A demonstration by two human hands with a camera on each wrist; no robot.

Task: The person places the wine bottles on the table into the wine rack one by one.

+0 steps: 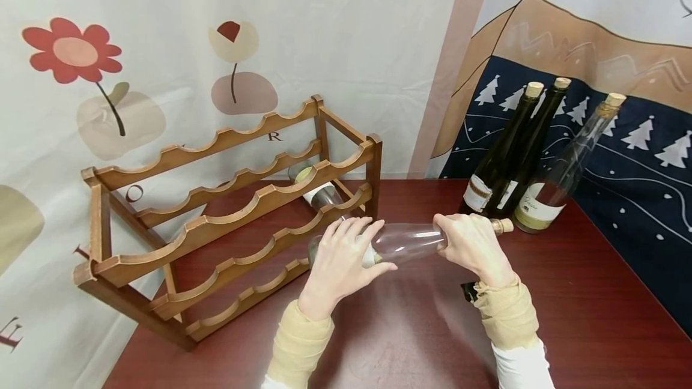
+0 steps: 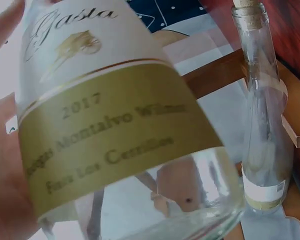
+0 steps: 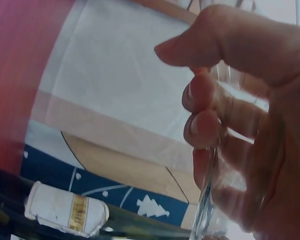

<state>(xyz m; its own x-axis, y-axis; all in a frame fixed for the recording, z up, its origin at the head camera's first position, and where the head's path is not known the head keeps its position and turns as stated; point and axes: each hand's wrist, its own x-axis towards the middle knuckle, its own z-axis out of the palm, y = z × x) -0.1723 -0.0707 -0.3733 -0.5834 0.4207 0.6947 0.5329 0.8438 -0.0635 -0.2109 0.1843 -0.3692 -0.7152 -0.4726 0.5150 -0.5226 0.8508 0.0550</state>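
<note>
A clear glass wine bottle (image 1: 408, 242) is held nearly level in front of the wooden wine rack (image 1: 227, 225), its base toward the rack. My left hand (image 1: 343, 260) holds the base end, over a white and olive-gold label (image 2: 110, 125). My right hand (image 1: 473, 244) grips the neck, its fingers curled round the glass in the right wrist view. The cork (image 1: 504, 226) sticks out past that hand. Another clear corked bottle (image 2: 262, 165) lies in the rack's lower tier; in the head view the rack rails and my left hand hide part of it.
Two dark green corked bottles (image 1: 494, 167) and a clear labelled one (image 1: 546, 197) stand at the table's back right. A small black object (image 1: 469, 290) lies by the right wrist on the red-brown table (image 1: 405, 329). Printed cloth (image 1: 351, 47) hangs behind.
</note>
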